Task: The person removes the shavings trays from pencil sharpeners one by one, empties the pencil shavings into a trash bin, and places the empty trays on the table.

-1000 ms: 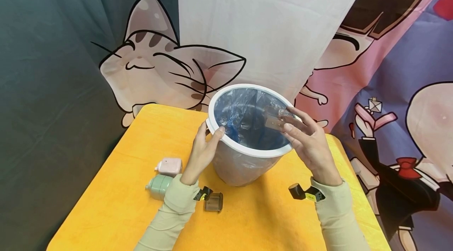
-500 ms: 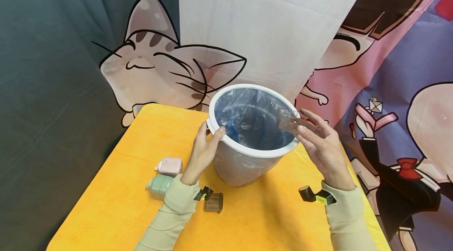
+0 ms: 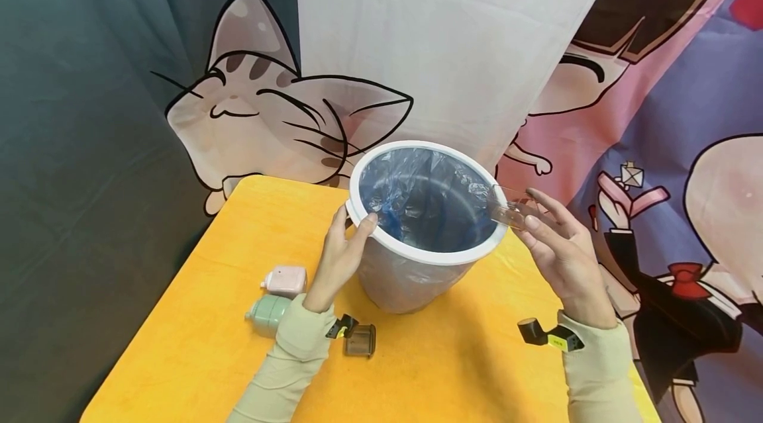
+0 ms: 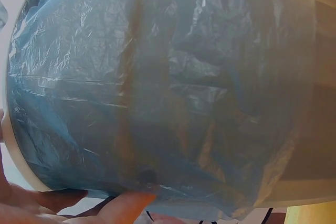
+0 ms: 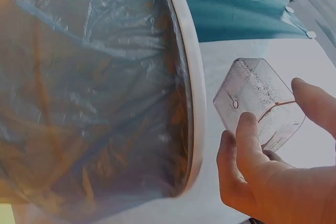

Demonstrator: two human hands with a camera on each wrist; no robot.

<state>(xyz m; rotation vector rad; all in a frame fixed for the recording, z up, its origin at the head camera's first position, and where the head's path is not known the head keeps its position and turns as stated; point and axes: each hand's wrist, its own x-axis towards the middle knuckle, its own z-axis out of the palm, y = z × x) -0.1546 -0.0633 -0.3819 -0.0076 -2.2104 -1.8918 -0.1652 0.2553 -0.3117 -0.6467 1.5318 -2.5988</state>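
Note:
A pale trash can (image 3: 405,284) with a white rim stands on the yellow table, lined with a bluish clear plastic bag (image 3: 411,185). My left hand (image 3: 342,257) grips the can's left rim, the thumb over the top and the fingers outside. In my right hand (image 3: 566,257), held by thumb and fingertips, is a small clear plastic container (image 5: 257,93) with a faceted outline. It is above the can's right rim and overlaps that rim in the head view. Seen from the right wrist, it is beside the rim, outside the opening.
To the left of the can, a pink bottle (image 3: 287,281) and a green bottle (image 3: 266,314) lie on the yellow table (image 3: 429,376). A small brown translucent container (image 3: 360,341) lies near my left wrist. A cloth printed with a cat (image 3: 238,112) hangs behind.
My right hand has moved right with the clear container, from over the can's opening to its right rim. The left hand keeps its grip in the same spot.

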